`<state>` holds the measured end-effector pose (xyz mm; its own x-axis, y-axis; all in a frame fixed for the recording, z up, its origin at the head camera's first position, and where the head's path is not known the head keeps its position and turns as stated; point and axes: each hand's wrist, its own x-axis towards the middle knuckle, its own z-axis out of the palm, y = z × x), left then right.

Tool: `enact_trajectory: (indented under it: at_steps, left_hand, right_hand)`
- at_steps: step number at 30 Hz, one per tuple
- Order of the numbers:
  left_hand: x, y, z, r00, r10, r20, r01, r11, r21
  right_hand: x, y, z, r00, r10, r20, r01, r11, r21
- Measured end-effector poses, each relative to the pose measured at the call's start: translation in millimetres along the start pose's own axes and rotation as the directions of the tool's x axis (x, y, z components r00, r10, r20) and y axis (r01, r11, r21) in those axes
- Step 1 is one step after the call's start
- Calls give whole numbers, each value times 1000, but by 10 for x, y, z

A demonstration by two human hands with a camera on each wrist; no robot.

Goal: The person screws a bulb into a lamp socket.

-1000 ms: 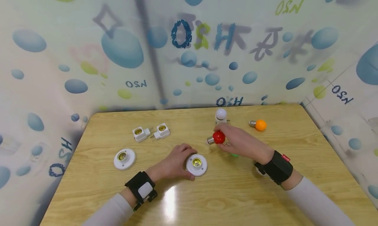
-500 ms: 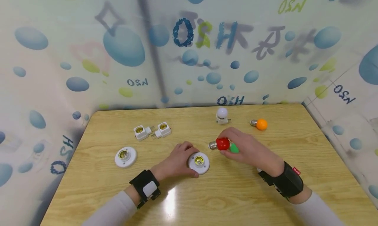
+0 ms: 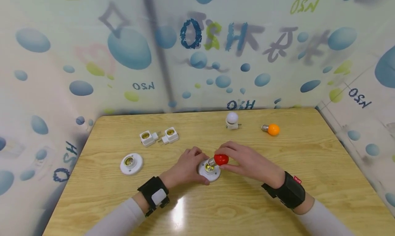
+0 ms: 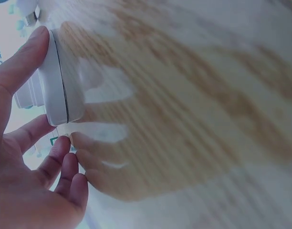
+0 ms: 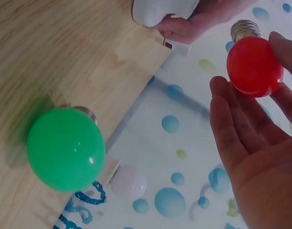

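Observation:
My left hand [image 3: 186, 168] grips the edge of a round white lamp holder [image 3: 213, 176] on the table, thumb on one side and fingers on the other. In the left wrist view the lamp holder [image 4: 53, 83] shows edge-on between thumb and fingertip. My right hand [image 3: 251, 162] pinches a red light bulb [image 3: 221, 159] by its glass. The bulb tilts, its metal screw end overlapping the brass socket in the head view. Seen from the right wrist, the red bulb [image 5: 255, 67] sits between thumb and fingers, with the other fingers loosely extended.
A green bulb [image 5: 65, 148] lies on the table near my right hand, hidden in the head view. Farther back are an orange bulb [image 3: 273, 129] and a white bulb [image 3: 232, 118] in a plug socket. Two white plug sockets [image 3: 148, 138] and another round lamp holder [image 3: 138, 165] lie left.
My right hand has brought the red bulb left and toward me, from beside the lamp holder to over its socket. The left hand keeps holding the lamp holder, nearly still.

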<state>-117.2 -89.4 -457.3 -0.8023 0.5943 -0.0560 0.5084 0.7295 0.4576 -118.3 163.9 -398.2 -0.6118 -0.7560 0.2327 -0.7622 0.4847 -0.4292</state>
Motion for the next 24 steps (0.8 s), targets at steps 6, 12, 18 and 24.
enact_trajectory:
  at_steps: [6, 12, 18, 24]
  left_hand:
    - [-4, 11, -5, 1000, 0, -9, 0, 1000, 6]
    - [-6, 4, -24, 1000, -9, 5, 9, 1000, 21]
    - [-6, -3, -24, 1000, -18, 0, 18, 1000, 14]
    - [-4, 2, -16, 1000, -24, 7, 24, 1000, 9]
  right_hand:
    - [96, -10, 123, 999, -11, 49, 10, 1000, 17]
    - [167, -36, 174, 997, -42, 62, 42, 999, -6]
    - [221, -55, 202, 991, -109, 76, 114, 991, -65]
    - [261, -80, 230, 985, -125, 118, 139, 983, -119]
